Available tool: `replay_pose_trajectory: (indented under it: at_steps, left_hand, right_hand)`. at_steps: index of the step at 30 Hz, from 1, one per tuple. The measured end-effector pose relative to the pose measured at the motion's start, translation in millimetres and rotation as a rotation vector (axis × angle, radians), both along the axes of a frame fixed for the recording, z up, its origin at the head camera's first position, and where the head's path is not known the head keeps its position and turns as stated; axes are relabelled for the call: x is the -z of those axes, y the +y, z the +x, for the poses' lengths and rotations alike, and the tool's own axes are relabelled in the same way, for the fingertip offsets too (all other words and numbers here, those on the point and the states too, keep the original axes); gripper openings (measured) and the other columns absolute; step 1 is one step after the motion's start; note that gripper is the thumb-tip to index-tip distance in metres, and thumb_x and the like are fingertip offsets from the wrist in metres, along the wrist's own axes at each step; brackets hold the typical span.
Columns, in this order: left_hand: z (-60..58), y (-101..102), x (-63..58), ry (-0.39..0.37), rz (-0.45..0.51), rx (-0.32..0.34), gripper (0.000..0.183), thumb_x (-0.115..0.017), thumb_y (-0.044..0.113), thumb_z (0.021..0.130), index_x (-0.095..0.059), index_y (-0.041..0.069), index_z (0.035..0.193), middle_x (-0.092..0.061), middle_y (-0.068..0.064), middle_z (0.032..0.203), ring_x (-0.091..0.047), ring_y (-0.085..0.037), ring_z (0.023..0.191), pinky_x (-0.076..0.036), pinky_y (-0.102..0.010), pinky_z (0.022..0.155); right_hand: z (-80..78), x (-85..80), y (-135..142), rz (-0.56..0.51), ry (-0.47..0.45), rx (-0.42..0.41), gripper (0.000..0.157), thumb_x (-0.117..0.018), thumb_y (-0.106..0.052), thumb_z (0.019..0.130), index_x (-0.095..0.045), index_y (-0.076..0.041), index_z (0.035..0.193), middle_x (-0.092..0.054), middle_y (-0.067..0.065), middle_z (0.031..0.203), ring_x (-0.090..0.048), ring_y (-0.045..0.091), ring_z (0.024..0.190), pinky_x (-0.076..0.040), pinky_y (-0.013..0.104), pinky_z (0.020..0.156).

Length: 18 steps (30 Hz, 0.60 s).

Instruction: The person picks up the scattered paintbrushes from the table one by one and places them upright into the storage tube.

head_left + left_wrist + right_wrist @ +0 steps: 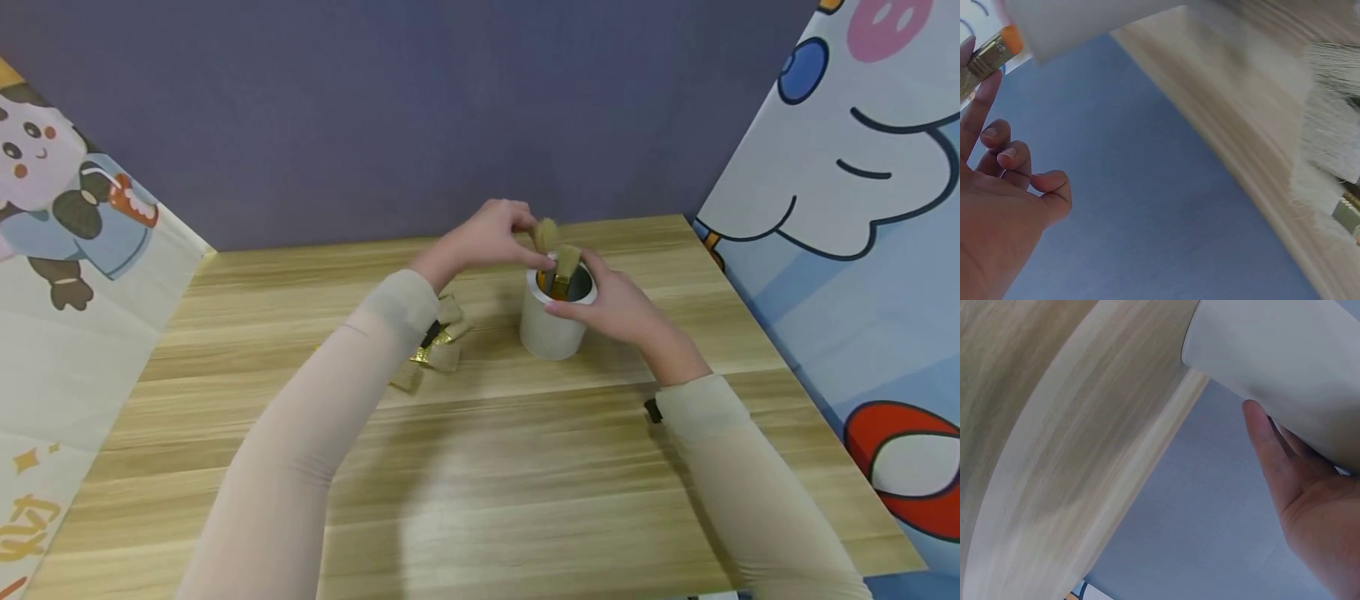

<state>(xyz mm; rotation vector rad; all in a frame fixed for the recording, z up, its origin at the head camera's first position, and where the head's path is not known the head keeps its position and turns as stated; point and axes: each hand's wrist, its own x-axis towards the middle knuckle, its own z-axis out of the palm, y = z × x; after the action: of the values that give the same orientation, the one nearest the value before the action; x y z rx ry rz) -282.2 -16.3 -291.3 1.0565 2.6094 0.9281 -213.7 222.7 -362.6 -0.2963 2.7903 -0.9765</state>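
Note:
A white cylindrical can [551, 333] stands on the wooden table, and my right hand [618, 304] grips it near its rim, thumb at the front. In the right wrist view the fingers lie against the can's side [1279, 369]. My left hand [487, 237] is over the can's mouth, pinching a paintbrush [545, 233] with its bristles up. The left wrist view shows this brush's gold ferrule [988, 57] and a bit of orange handle beside the can. Another paintbrush [567, 262] stands bristles-up inside the can. Several paintbrushes [444, 357] lie in a pile left of it, partly hidden by my left sleeve.
The wooden table [510, 467] meets a dark blue-grey wall [420, 125] at the back. Cartoon-printed panels [892, 275] flank the table on both sides. A small black object [653, 410] shows at the right cuff.

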Motion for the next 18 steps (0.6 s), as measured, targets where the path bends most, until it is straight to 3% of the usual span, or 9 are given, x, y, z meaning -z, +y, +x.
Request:
replay_pose_trajectory:
  at_steps: [9,18]
  left_hand:
    - [-6.1,0.3,19.4,-0.005,-0.029,0.013,0.03,-0.085,0.042,0.09,-0.08,0.018,0.106,-0.048,0.001,0.088,-0.037,-0.016,0.083,-0.031,-0.029,0.075]
    - [-9.6,2.7,19.1,0.005,-0.039,0.027,0.028,-0.082,0.039,0.094,-0.077,0.014,0.105,-0.054,-0.003,0.096,-0.042,-0.018,0.088,-0.033,-0.031,0.08]
  right_hand:
    - [-0.3,0.1,-0.4,-0.001,-0.004,-0.003,0.113,-0.071,-0.077,0.087,-0.015,-0.027,0.171,-0.046,0.022,0.164,-0.051,0.046,0.145,-0.044,0.067,0.114]
    - [-1.1,2.2,0.7,-0.023,0.006,-0.009,0.11,-0.072,-0.073,0.088,-0.016,-0.028,0.171,-0.048,0.02,0.163,-0.053,0.044,0.143,-0.045,0.067,0.113]
